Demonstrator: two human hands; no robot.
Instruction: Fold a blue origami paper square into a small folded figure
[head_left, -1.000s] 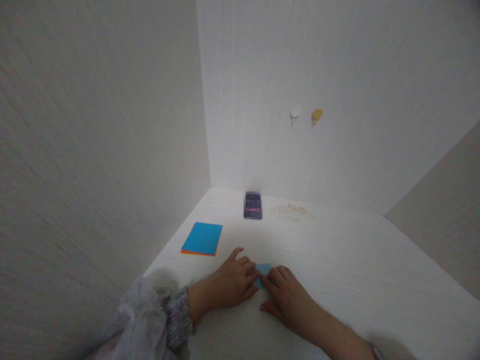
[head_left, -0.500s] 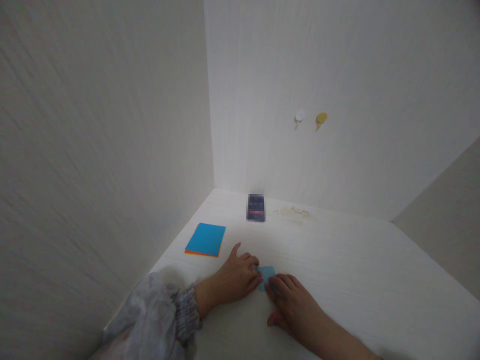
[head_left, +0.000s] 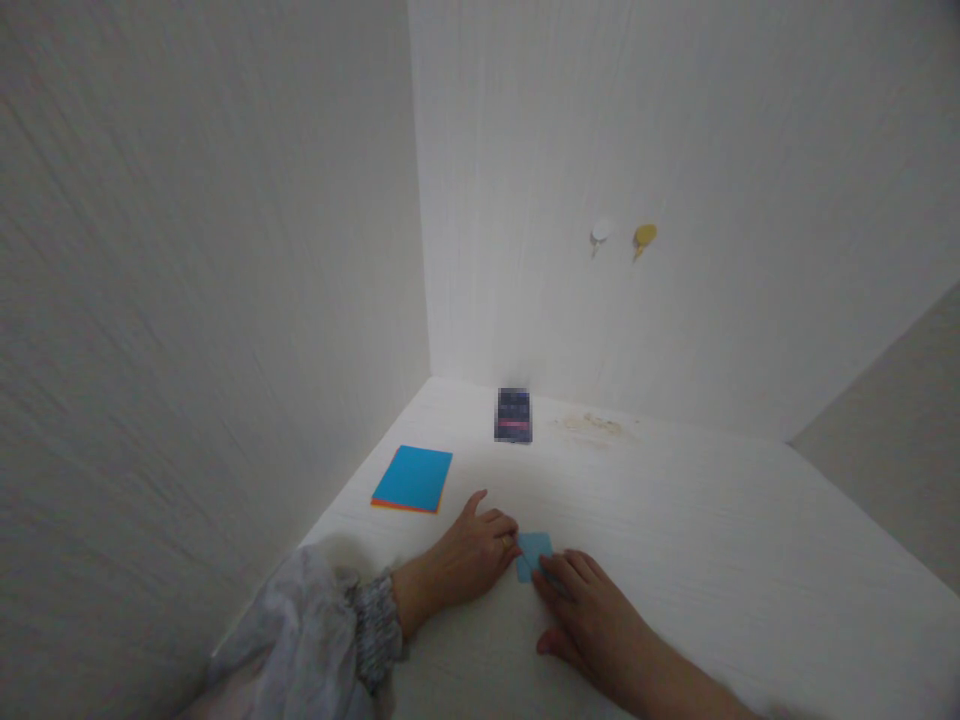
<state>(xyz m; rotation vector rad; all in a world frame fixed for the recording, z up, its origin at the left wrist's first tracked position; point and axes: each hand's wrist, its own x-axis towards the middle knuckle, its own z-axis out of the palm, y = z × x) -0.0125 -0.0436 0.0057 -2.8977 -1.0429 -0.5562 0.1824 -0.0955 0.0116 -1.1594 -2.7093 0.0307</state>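
Observation:
A small light blue piece of paper (head_left: 534,548) lies on the white table between my two hands. My left hand (head_left: 480,550), with a ring on one finger, rests at its left edge; the thumb is raised apart and the other fingers are bent. Over the right part of the paper lies my right hand (head_left: 581,610), fingers together on it and thumb apart below. Part of the paper is hidden under the right fingers. To the left, a stack of square sheets (head_left: 414,478) has blue on top and orange edges beneath.
A blurred dark, phone-like object (head_left: 514,416) stands near the back wall. Brownish marks are on the table (head_left: 697,500) beside it. A white hook (head_left: 601,231) and a yellow hook (head_left: 645,236) are on the back wall. A wall rises at the left.
My left fingers have drawn back slightly to the left, uncovering a bit more of the light blue paper. My right hand has hardly moved.

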